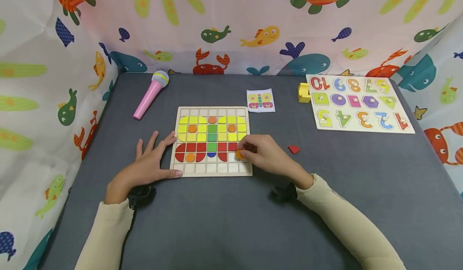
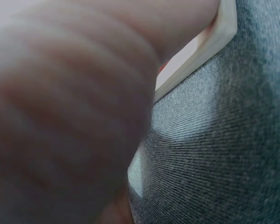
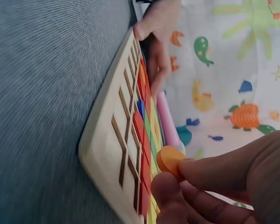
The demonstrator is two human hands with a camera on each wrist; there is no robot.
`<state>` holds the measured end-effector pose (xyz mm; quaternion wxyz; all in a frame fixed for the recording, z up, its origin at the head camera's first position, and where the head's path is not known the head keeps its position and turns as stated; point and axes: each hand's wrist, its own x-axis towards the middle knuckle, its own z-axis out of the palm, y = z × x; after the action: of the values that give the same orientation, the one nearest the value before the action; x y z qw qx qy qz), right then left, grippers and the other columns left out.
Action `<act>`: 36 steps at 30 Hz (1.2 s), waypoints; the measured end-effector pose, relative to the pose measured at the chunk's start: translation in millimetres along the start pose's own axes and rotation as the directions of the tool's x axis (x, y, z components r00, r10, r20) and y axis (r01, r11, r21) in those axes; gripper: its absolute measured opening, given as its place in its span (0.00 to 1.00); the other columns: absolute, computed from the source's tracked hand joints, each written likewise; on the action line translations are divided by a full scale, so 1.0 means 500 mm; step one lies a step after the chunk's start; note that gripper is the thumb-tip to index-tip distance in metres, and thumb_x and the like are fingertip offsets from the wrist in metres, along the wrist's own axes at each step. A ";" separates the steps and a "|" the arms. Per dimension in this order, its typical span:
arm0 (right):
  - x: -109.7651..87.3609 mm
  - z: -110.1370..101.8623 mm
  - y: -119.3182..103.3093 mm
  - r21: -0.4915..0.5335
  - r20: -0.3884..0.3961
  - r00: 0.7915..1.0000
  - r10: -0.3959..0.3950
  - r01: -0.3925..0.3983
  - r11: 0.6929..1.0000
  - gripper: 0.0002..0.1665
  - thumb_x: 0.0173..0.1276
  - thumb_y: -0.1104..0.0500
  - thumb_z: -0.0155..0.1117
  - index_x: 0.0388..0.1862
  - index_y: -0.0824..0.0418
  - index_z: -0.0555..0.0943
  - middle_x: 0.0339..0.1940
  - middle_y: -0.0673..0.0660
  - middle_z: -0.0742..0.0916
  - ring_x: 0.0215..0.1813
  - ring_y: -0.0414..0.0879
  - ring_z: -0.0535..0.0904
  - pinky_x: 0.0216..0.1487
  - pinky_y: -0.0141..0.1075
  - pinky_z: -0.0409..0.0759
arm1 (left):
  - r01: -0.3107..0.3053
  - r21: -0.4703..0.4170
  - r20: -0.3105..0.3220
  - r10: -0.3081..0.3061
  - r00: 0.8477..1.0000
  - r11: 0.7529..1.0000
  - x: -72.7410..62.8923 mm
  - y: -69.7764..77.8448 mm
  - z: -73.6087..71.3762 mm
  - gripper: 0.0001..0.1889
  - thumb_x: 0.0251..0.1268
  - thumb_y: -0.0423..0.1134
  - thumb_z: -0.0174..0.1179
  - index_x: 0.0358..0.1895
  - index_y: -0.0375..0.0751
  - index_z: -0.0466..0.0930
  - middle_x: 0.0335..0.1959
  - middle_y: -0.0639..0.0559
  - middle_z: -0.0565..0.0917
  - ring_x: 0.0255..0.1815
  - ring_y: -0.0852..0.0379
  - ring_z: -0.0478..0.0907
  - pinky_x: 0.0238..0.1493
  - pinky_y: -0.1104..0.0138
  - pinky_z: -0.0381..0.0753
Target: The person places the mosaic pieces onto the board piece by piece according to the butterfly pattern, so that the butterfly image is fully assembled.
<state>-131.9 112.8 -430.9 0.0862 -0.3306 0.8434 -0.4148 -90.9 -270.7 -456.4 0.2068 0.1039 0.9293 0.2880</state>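
A wooden grid board [image 1: 206, 168] lies on the grey table, its cells filled with yellow, red, green, orange and blue flat pieces that form a butterfly-like pattern. My right hand [image 1: 269, 155] pinches a round orange piece [image 3: 169, 161] between thumb and finger, just above the lower right red cells. With fingers spread, my left hand [image 1: 142, 169] rests along the board's left edge, its thumb at the near left corner. In the left wrist view, that blurred hand [image 2: 70, 112] covers much of the picture. A single red piece [image 1: 294, 149] lies right of the board.
A small pattern card [image 1: 261, 101] lies behind the board's right corner. At the back left is a pink toy microphone [image 1: 151, 95]. A number-and-shape puzzle board [image 1: 361, 127] lies at the right, with a yellow block [image 1: 304, 93] beside it. A sea-animal curtain [image 1: 235, 17] borders the table.
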 end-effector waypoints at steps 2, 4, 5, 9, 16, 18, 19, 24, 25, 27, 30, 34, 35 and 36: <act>0.013 0.013 -0.001 0.002 0.014 1.000 -0.009 0.009 1.000 0.03 0.72 0.69 0.71 0.41 0.62 0.87 0.33 0.48 0.87 0.34 0.42 0.79 0.38 0.38 0.81 | -0.003 0.001 -0.002 0.003 1.000 1.000 0.001 0.000 0.002 0.64 0.58 0.69 0.75 0.89 0.50 0.44 0.90 0.45 0.40 0.86 0.35 0.21 0.74 0.34 0.12; 0.023 0.026 0.001 -0.024 0.036 0.999 -0.026 0.027 0.999 0.03 0.73 0.69 0.71 0.41 0.62 0.88 0.33 0.48 0.87 0.34 0.41 0.80 0.39 0.38 0.81 | 0.000 0.003 -0.005 0.000 1.000 1.000 0.002 0.000 0.003 0.64 0.58 0.69 0.75 0.89 0.50 0.45 0.90 0.45 0.40 0.86 0.34 0.21 0.74 0.34 0.12; 0.027 0.032 0.001 -0.044 0.046 0.998 -0.033 0.035 0.998 0.03 0.73 0.69 0.71 0.41 0.62 0.88 0.33 0.49 0.87 0.34 0.41 0.80 0.39 0.37 0.81 | 0.004 0.002 -0.006 -0.004 1.000 1.000 0.002 0.000 0.003 0.65 0.57 0.69 0.75 0.89 0.50 0.44 0.90 0.45 0.40 0.86 0.34 0.21 0.74 0.34 0.12; 0.032 0.045 0.002 -0.123 0.059 0.997 -0.052 0.059 0.991 0.03 0.73 0.69 0.71 0.41 0.62 0.88 0.33 0.49 0.87 0.34 0.41 0.78 0.38 0.37 0.81 | 0.015 0.001 -0.004 -0.015 1.000 1.000 0.002 0.001 0.006 0.66 0.56 0.69 0.75 0.90 0.52 0.43 0.90 0.43 0.40 0.86 0.34 0.20 0.73 0.33 0.12; 0.023 0.058 -0.005 -0.228 -0.004 0.998 -0.064 0.062 0.972 0.02 0.71 0.69 0.73 0.41 0.66 0.89 0.37 0.55 0.85 0.36 0.46 0.78 0.38 0.38 0.81 | 0.014 -0.005 -0.005 -0.014 1.000 1.000 0.002 0.002 0.006 0.65 0.56 0.68 0.76 0.90 0.51 0.44 0.90 0.44 0.40 0.86 0.34 0.21 0.73 0.33 0.12; 0.020 0.062 -0.007 -0.253 -0.026 0.998 -0.064 0.055 0.966 0.02 0.71 0.68 0.73 0.41 0.67 0.89 0.38 0.57 0.84 0.36 0.46 0.78 0.38 0.38 0.81 | 0.013 -0.003 -0.005 -0.013 1.000 1.000 0.003 0.002 0.005 0.65 0.56 0.68 0.76 0.90 0.50 0.44 0.90 0.44 0.40 0.86 0.33 0.20 0.73 0.33 0.12; 0.018 0.063 -0.008 -0.255 -0.034 0.997 -0.063 0.053 0.965 0.02 0.71 0.68 0.74 0.41 0.67 0.89 0.38 0.57 0.84 0.36 0.46 0.78 0.38 0.39 0.81 | 0.012 -0.002 -0.004 -0.012 1.000 1.000 0.003 0.002 0.004 0.65 0.57 0.68 0.76 0.90 0.50 0.44 0.90 0.44 0.40 0.86 0.33 0.20 0.73 0.33 0.12; 0.008 0.060 -0.003 -0.254 -0.062 0.995 -0.077 0.059 0.965 0.03 0.71 0.68 0.74 0.41 0.66 0.88 0.40 0.57 0.83 0.36 0.46 0.77 0.38 0.38 0.81 | 0.009 0.001 0.003 -0.009 1.000 1.000 0.008 0.005 0.004 0.65 0.57 0.68 0.76 0.90 0.49 0.44 0.90 0.44 0.40 0.86 0.33 0.20 0.73 0.33 0.12; 0.004 0.053 -0.001 -0.254 -0.071 0.994 -0.081 0.061 0.965 0.03 0.71 0.68 0.74 0.41 0.66 0.88 0.40 0.57 0.83 0.36 0.46 0.77 0.37 0.38 0.80 | 0.005 0.001 0.004 -0.005 1.000 1.000 0.009 0.006 0.004 0.65 0.57 0.68 0.75 0.90 0.49 0.44 0.90 0.44 0.40 0.86 0.33 0.20 0.73 0.33 0.12; -0.009 0.034 0.006 -0.263 -0.090 0.992 -0.083 0.056 0.963 0.03 0.72 0.67 0.73 0.42 0.66 0.88 0.41 0.57 0.83 0.36 0.46 0.77 0.37 0.38 0.80 | 0.000 0.001 0.004 0.000 1.000 1.000 0.010 0.006 0.004 0.65 0.57 0.69 0.75 0.89 0.49 0.45 0.90 0.44 0.40 0.86 0.33 0.20 0.73 0.33 0.12; -0.037 -0.011 0.020 -0.297 -0.110 0.992 -0.060 0.025 0.954 0.05 0.73 0.67 0.72 0.46 0.67 0.88 0.43 0.59 0.84 0.36 0.47 0.77 0.38 0.41 0.80 | -0.006 0.007 -0.001 0.006 1.000 1.000 0.010 0.005 0.005 0.65 0.57 0.68 0.75 0.89 0.49 0.45 0.90 0.43 0.40 0.86 0.34 0.20 0.73 0.33 0.12; -0.088 -0.076 0.045 -0.369 -0.106 0.994 0.035 -0.072 0.927 0.08 0.73 0.70 0.71 0.49 0.69 0.88 0.46 0.62 0.83 0.40 0.51 0.80 0.42 0.47 0.82 | -0.009 0.012 -0.010 0.009 1.000 1.000 0.007 0.002 0.006 0.65 0.57 0.68 0.76 0.89 0.47 0.45 0.90 0.42 0.41 0.86 0.33 0.21 0.73 0.32 0.13; -0.101 -0.090 0.051 -0.385 -0.102 0.992 0.068 -0.102 0.917 0.09 0.72 0.70 0.71 0.50 0.69 0.87 0.47 0.63 0.83 0.41 0.53 0.80 0.43 0.49 0.82 | -0.010 0.012 -0.011 0.010 1.000 1.000 0.006 0.002 0.006 0.65 0.57 0.67 0.76 0.89 0.47 0.45 0.90 0.42 0.41 0.86 0.33 0.21 0.73 0.32 0.13; -0.113 -0.102 0.058 -0.397 -0.096 0.991 0.098 -0.129 0.909 0.10 0.72 0.70 0.71 0.51 0.70 0.87 0.47 0.64 0.83 0.42 0.54 0.80 0.44 0.50 0.82 | -0.011 0.010 -0.010 0.011 1.000 1.000 0.006 0.002 0.005 0.65 0.57 0.67 0.76 0.89 0.47 0.45 0.90 0.41 0.41 0.86 0.33 0.21 0.73 0.32 0.12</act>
<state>-124.3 193.6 -427.7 0.0090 -0.2761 0.9310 -0.2386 -92.4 -267.9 -458.7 0.1999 0.1084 0.9311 0.2851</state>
